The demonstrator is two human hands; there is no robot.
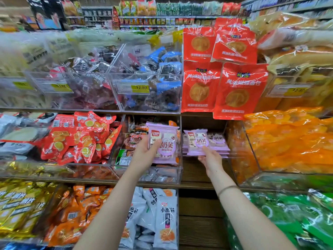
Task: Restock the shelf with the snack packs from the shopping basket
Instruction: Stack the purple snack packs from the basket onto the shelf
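Observation:
My left hand (144, 153) grips a purple snack pack (164, 141) upright in front of the middle shelf's clear bin. My right hand (210, 159) holds the near edge of another purple snack pack (197, 141), which leans on a small stack of the same purple packs (219, 141) lying on the wooden shelf (196, 170). The shopping basket is out of view.
Clear acrylic bins flank the gap: one with brown packs (129, 141) to the left, one with orange packs (288, 139) to the right. Red bread bags (239, 91) hang above the gap. White and grey packs (165, 217) fill the shelf below.

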